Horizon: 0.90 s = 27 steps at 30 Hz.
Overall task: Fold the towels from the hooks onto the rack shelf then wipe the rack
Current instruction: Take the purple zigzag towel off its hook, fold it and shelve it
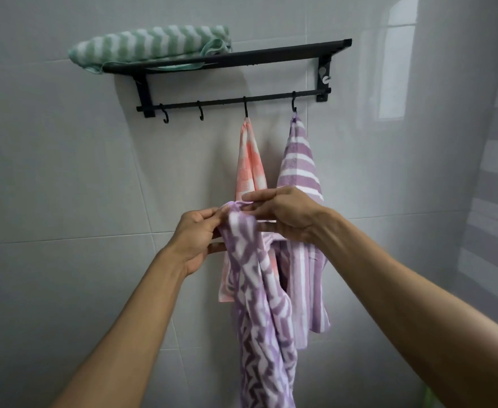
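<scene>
A black wall rack (271, 55) has a shelf on top and a hook bar (271, 97) below. A folded green zigzag towel (150, 44) lies on the shelf's left end. An orange-pink towel (250, 169) hangs from the third hook, a purple striped towel (299, 163) from the fourth. Below the rack, my left hand (196, 240) and my right hand (283, 213) both pinch the top edge of a purple zigzag towel (264, 319), which hangs loose in front of the two hung towels.
Two bare hooks (183, 113) hang on the left of the bar. A small silver knob (325, 79) sits by the rack's right bracket. Grey wall tiles surround the rack; a glossy side wall stands at the right.
</scene>
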Tool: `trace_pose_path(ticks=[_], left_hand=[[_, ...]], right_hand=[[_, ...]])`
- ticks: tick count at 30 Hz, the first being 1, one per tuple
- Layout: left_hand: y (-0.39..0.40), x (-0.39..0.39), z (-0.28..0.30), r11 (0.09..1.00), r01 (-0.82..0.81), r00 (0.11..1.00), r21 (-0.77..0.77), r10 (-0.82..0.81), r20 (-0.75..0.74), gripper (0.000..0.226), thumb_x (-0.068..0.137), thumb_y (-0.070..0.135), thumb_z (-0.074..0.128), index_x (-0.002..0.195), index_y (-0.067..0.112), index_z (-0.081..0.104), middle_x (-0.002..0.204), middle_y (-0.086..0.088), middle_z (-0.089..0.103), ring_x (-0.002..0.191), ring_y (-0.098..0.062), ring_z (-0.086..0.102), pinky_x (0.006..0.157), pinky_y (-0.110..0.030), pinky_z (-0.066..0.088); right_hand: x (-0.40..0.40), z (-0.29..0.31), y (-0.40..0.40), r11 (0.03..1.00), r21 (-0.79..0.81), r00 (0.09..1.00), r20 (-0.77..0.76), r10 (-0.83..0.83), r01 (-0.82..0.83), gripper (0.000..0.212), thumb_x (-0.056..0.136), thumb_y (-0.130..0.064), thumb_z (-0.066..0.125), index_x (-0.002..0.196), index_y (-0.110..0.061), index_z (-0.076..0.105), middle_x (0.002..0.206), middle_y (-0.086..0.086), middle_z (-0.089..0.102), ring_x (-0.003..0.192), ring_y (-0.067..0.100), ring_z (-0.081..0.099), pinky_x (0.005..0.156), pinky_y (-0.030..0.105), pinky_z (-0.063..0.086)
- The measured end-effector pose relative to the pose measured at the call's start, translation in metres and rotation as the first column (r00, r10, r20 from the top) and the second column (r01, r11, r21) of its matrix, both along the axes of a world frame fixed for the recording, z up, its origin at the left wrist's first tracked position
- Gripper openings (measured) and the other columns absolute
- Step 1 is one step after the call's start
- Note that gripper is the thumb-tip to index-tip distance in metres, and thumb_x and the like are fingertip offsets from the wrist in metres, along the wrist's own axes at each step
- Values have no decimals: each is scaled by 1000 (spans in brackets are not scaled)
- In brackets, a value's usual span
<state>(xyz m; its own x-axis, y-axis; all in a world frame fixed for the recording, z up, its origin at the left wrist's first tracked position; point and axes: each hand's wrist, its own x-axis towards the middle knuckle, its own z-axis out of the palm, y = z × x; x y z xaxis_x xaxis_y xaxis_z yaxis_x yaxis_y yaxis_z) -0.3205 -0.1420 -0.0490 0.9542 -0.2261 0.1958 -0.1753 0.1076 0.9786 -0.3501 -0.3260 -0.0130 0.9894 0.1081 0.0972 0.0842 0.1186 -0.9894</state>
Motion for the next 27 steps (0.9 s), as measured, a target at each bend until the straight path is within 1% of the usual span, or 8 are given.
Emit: trace_pose_path(ticks=[3,6,8,10,13,17,21,27], left_hand=[[0,-2,-1,1000,5,1000,6,-5,-9,25,96,28,64,106,9,77,91,-10,74,79,-20,68,62,-33,58],[6,-1,-5,1000,21,1000,23,-20,-23,24,96,27,64,107,12,78,95,-9,75,82,-21,67,66,-34,59],[7,-1,-8,999,33,999,36,-32,-25,24,98,27,62,111,14,78,99,-9,75,86,-22,66,71,-37,59],[9,-1,-10,999,34,999,25,-33,-35,25,99,27,61,112,14,77,100,-9,74,87,-22,66,72,-38,59],[12,0,-11,1000,20,998,14,-19,-56,23,98,27,62,106,14,79,95,-8,74,83,-20,66,71,-37,58],[18,1,-11,999,-13,997,-32,10,-76,22,96,28,64,104,13,78,92,-4,74,80,-20,67,70,-36,57],[25,-1,-7,998,-38,997,-50,34,-75,24,98,28,62,109,12,77,96,-5,75,81,-19,67,73,-37,58],[28,-6,-9,1000,-19,997,-21,18,-76,25,97,30,63,112,14,77,100,-6,76,84,-20,68,63,-32,57]], right_hand=[[1,-4,2,989,-147,996,87,-14,26,36,82,13,73,116,6,66,109,21,74,91,26,72,80,33,63],[7,-10,5,911,-348,956,260,-132,221,32,73,-11,88,101,-1,75,94,18,77,81,24,74,72,28,62],[10,-12,9,808,-460,901,392,-187,368,23,72,-29,90,81,-12,78,77,9,77,75,22,74,70,30,62],[13,-14,13,712,-517,845,493,-206,475,32,73,-43,88,71,-12,78,68,6,74,68,20,71,63,28,56],[14,-12,21,592,-596,798,586,-142,543,37,80,-42,81,66,-8,72,65,5,70,63,17,64,55,25,48],[13,-7,28,602,-622,812,578,-79,501,33,87,-24,67,62,-10,50,60,2,52,55,14,44,48,21,35],[13,-5,32,615,-661,845,534,-17,430,35,89,-28,70,68,-15,44,65,1,48,57,14,40,53,29,34],[14,2,39,546,-741,848,520,97,392,26,85,-37,78,80,-15,65,71,-7,58,64,6,51,53,20,33]])
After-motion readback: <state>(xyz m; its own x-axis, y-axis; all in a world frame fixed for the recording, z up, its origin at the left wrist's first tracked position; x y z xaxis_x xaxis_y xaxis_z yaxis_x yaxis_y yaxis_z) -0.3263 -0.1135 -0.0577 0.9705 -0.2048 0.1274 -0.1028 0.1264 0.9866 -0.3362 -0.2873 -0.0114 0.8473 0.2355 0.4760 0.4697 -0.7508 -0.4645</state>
